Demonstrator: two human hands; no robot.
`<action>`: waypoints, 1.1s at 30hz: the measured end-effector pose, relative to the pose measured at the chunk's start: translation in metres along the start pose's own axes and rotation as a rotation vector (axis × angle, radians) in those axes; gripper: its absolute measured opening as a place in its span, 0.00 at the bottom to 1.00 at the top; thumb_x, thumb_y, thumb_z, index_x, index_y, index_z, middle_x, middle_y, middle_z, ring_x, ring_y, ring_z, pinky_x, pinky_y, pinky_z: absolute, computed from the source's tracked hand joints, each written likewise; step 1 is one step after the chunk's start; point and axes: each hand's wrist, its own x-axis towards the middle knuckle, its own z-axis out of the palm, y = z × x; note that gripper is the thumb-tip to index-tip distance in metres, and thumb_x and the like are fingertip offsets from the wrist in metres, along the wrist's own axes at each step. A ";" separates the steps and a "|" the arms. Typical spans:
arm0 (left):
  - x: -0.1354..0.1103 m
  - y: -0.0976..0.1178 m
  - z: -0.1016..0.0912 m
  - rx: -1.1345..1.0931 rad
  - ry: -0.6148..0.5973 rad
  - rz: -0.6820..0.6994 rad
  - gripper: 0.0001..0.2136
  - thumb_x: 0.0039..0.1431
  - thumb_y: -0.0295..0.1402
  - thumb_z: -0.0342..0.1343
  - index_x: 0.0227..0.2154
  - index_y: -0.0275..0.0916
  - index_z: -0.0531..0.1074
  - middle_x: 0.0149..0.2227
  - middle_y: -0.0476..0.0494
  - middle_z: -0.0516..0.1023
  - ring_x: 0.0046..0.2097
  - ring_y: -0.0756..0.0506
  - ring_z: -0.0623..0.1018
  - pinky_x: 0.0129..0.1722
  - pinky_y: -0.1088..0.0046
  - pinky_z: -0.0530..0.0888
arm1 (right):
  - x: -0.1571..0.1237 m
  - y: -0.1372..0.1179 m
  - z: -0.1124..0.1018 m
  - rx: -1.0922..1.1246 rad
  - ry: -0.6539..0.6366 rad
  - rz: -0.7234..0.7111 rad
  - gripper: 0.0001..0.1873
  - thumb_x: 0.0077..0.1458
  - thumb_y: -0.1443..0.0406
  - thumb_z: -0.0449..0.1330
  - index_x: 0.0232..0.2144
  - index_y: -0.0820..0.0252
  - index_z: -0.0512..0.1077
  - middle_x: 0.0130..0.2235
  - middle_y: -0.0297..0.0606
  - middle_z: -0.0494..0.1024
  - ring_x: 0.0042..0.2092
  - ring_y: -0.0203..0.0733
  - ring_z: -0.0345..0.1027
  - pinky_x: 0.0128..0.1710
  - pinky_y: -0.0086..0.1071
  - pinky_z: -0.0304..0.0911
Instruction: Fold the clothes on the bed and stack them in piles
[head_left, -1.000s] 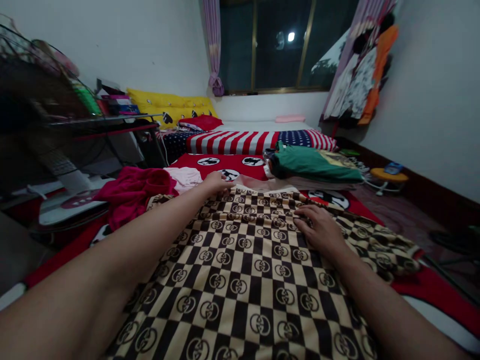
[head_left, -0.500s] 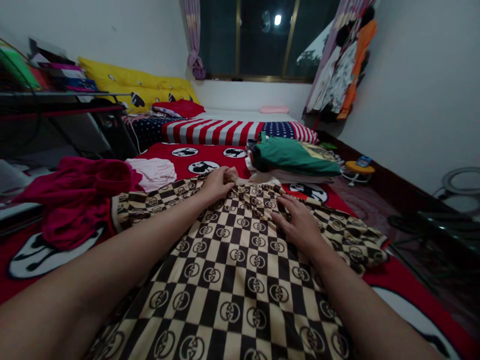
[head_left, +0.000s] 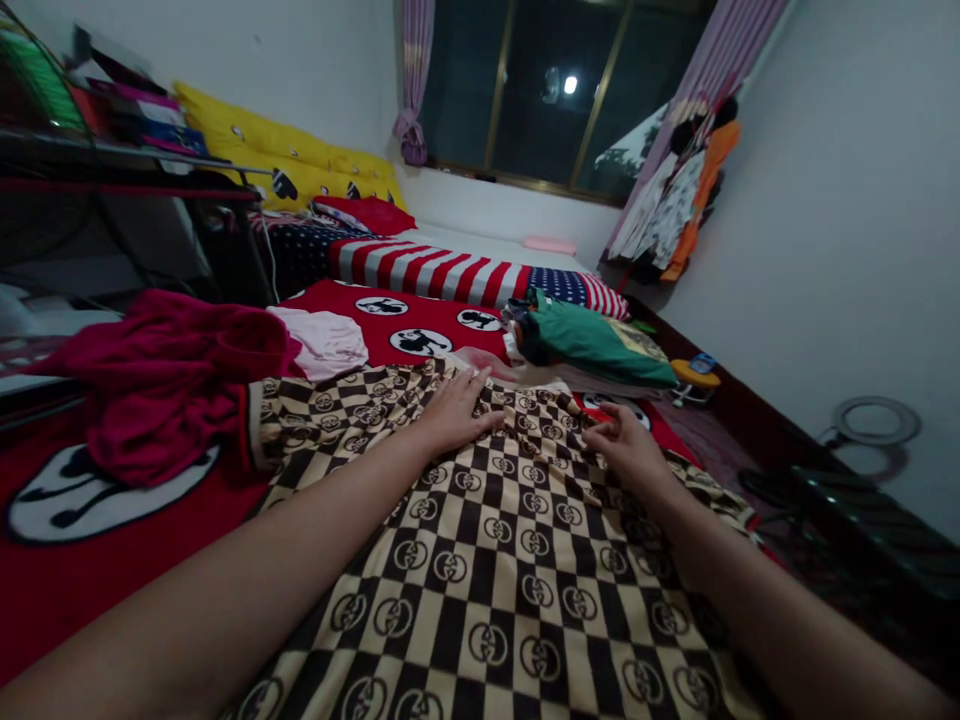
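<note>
A black-and-beige checkered garment with short sleeves and a ring-like print lies spread out in front of me. Its lower end runs out of view, so I cannot tell whether it is a shirt or a dress. My left hand rests flat on its upper chest near the neckline, fingers stretched. On the other side, my right hand has its fingers curled, thumb and forefinger pinching the cloth near the shoulder. Pale sheer fabric shows at the neck.
A magenta garment and a pale pink cloth lie to the left on the red patterned blanket. Folded clothes with a green top are stacked beyond. A yellow stool stands right; a cluttered desk stands left.
My left hand has moved from the collar onto the chest and flattened. My right hand has shifted outward toward the shoulder and curled its fingers. The view has tilted and turned slightly.
</note>
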 end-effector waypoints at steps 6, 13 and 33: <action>-0.004 -0.002 -0.005 -0.013 -0.014 0.007 0.42 0.55 0.59 0.48 0.66 0.39 0.46 0.68 0.36 0.45 0.68 0.35 0.47 0.65 0.57 0.50 | 0.057 -0.017 -0.015 -0.357 -0.161 0.185 0.10 0.44 0.59 0.65 0.25 0.62 0.75 0.15 0.33 0.71 0.16 0.35 0.60 0.16 0.27 0.51; -0.004 -0.029 -0.024 0.021 -0.137 -0.103 0.39 0.58 0.60 0.39 0.66 0.41 0.50 0.69 0.37 0.43 0.68 0.36 0.46 0.64 0.56 0.50 | 0.080 -0.007 -0.016 -0.290 0.035 0.127 0.08 0.46 0.63 0.62 0.20 0.63 0.74 0.15 0.35 0.71 0.18 0.35 0.63 0.18 0.26 0.54; -0.004 -0.037 -0.013 0.311 -0.146 -0.063 0.41 0.58 0.62 0.35 0.65 0.37 0.53 0.68 0.36 0.47 0.68 0.36 0.49 0.64 0.59 0.49 | -0.120 0.000 -0.120 -0.349 -0.329 0.406 0.29 0.43 0.39 0.58 0.16 0.59 0.65 0.17 0.32 0.65 0.19 0.32 0.55 0.18 0.27 0.48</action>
